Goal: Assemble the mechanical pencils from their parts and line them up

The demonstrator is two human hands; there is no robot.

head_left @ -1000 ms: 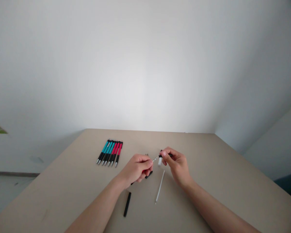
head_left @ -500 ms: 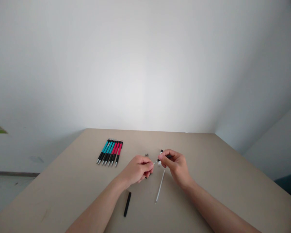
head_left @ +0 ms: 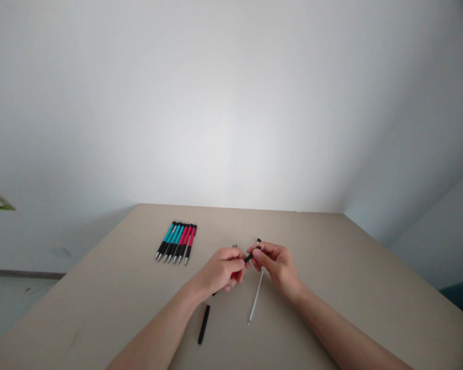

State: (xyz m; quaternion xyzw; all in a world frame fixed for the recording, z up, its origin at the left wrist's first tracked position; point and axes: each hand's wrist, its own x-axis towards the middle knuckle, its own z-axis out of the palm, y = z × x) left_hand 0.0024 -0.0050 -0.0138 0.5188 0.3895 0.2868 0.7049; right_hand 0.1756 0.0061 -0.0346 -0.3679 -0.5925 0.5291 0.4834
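My left hand is closed in a pinch, with a bit of a red pen barrel showing between its fingers. A narrow dark end pokes out below that palm, apparently part of the same pen. Fingers of my right hand pinch a short black pen grip, which bridges the gap to my left fingertips. How the grip meets the red barrel is hidden by the fingers. Just below my right hand, a white pen refill lies on the table.
A row of several teal and red pens lies at the left on the beige table. Near my left forearm is a loose black tube. Small silvery tips and a black-ended piece lie behind my hands. A white wall stands beyond.
The black grip has come up to my left fingertips, and the thin silvery piece between the hands no longer shows. Red barrel and a dark end now appear at my left hand.
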